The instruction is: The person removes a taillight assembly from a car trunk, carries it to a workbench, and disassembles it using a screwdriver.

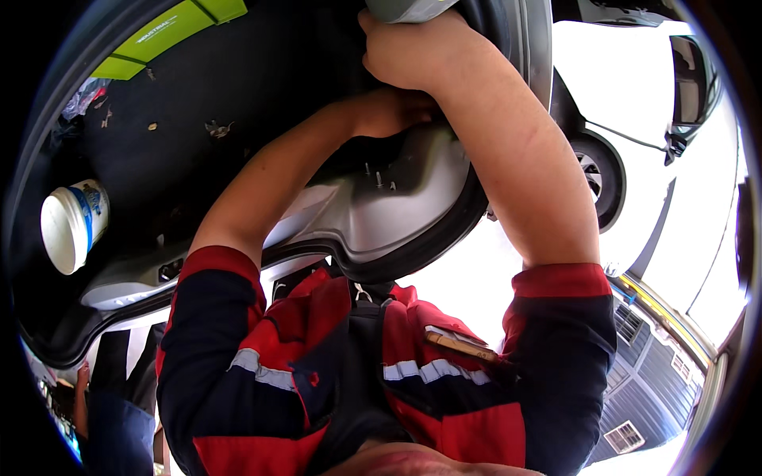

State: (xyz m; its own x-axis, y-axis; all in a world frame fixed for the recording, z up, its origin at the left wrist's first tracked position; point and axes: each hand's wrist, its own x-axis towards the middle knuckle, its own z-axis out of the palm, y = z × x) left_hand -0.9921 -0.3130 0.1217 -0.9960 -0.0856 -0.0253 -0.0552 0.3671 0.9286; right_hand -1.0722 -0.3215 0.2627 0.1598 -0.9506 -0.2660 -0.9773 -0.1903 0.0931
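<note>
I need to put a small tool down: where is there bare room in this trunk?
Bare patch: the dark floor between the green box and the left forearm, with scattered dry leaves. Crowded: the right side, where the left hand and right hand are close together; far left, where the white bucket is.

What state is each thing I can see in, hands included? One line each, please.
Left hand: mostly hidden, grip unclear
Right hand: curled, grip unclear
Car trunk: open
White bucket: round end facing left, open or covered unclear
Leaves: dry, loose, scattered
Metal studs: exposed
Bright green item: partly in view
</note>
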